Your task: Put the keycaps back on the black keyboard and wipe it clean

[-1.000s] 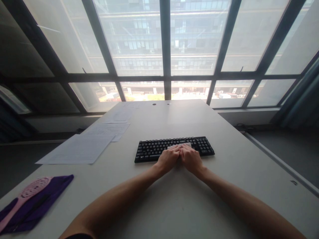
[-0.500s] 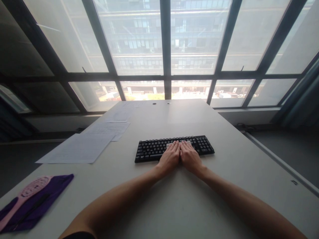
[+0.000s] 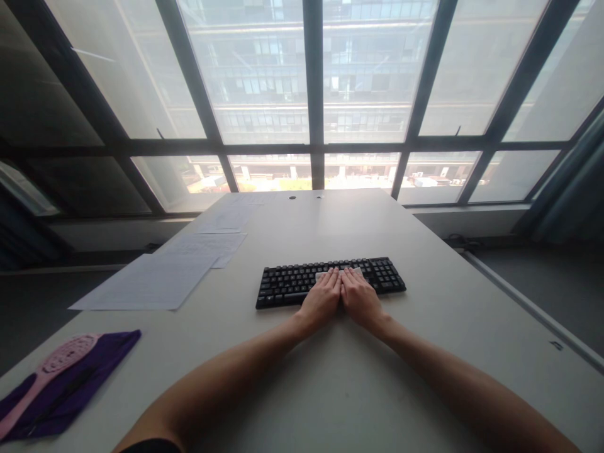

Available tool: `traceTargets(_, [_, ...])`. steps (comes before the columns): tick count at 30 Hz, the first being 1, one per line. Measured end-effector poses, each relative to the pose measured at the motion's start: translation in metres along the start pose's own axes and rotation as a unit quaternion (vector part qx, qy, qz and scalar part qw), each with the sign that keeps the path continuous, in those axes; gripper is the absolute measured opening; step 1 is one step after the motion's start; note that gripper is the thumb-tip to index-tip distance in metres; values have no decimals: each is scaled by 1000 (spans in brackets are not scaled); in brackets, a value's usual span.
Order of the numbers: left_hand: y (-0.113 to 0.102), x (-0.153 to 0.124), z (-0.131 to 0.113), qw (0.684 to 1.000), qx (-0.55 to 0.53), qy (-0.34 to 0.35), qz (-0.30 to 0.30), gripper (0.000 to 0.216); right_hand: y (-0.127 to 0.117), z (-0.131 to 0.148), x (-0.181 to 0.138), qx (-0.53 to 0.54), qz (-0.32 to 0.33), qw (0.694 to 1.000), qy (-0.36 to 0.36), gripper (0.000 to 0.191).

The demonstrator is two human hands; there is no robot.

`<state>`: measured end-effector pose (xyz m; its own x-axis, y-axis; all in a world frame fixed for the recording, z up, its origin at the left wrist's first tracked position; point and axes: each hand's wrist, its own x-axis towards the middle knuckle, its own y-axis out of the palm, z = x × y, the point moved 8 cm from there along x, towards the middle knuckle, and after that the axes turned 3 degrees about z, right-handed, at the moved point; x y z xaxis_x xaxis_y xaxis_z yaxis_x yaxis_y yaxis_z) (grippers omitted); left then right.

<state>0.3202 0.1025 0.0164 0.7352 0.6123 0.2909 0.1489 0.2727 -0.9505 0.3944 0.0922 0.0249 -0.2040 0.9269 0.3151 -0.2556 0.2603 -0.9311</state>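
A black keyboard [image 3: 287,284] lies on the white table, slightly slanted. On its right half is a small white piece, like a folded tissue or wipe [image 3: 319,275], mostly covered by my hands. My left hand [image 3: 323,293] rests flat on it with straight fingers pointing forward. Beside it, touching along the thumb side, my right hand [image 3: 359,296] lies flat in the same way. Both palms face down, and the wipe shows only at the outer sides of the fingers. Whether any finger curls round its edge is hidden.
Printed paper sheets [image 3: 151,283] overlap along the table's left edge. Nearer on the left, a pink hairbrush [image 3: 70,353] lies on a purple cloth pouch [image 3: 101,365]. Two small round fittings sit at the far end. Beyond stand large windows [image 3: 264,75], with a curtain [image 3: 561,189] at right.
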Motion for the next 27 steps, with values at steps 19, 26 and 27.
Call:
traceTargets(19, [0,-2,3,998,-54,-16,-33,50,-19,-21,3,21,-81,996,41,41])
traceTargets(26, [-2,-1,1,998,-52,-19,-15,50,-21,-45,10,11,-50,995,83,35])
traceTargets(27, [-2,-1,0,998,-51,-19,-16,50,-21,-46,11,10,-52,995,82,34])
